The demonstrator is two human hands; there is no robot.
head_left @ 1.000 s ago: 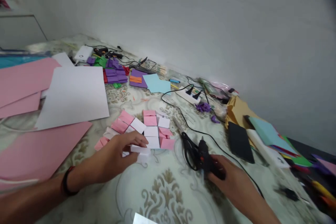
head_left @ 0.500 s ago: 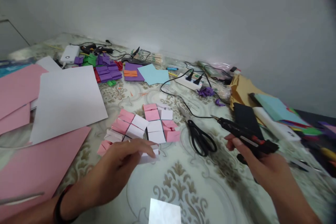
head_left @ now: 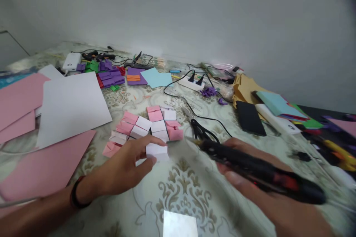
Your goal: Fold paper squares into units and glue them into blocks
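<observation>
My left hand [head_left: 130, 164], with a dark band on its wrist, pinches a small folded white paper piece [head_left: 157, 151] between thumb and fingers. Just beyond it lie pink and white folded paper squares [head_left: 136, 126], some joined in blocks. In my right hand [head_left: 258, 196] is a black hot glue gun [head_left: 244, 163], blurred, its nozzle pointing left toward the folded piece but apart from it. Black-handled scissors [head_left: 201, 130] lie behind the glue gun, which partly covers them. A small white paper square [head_left: 179, 225] rests at the near edge of view.
Pink sheets [head_left: 47, 170] and a white sheet [head_left: 73, 107] spread over the left. Purple folded papers [head_left: 111, 77], blue sheets [head_left: 157, 77] and a power strip [head_left: 191, 83] with cords lie at the back. A phone [head_left: 250, 118] and coloured paper stacks [head_left: 278, 103] are on the right.
My right hand has brought the glue gun leftward and nearer to my left hand. My left thumb now shows on the near side of the white piece, which is tilted up.
</observation>
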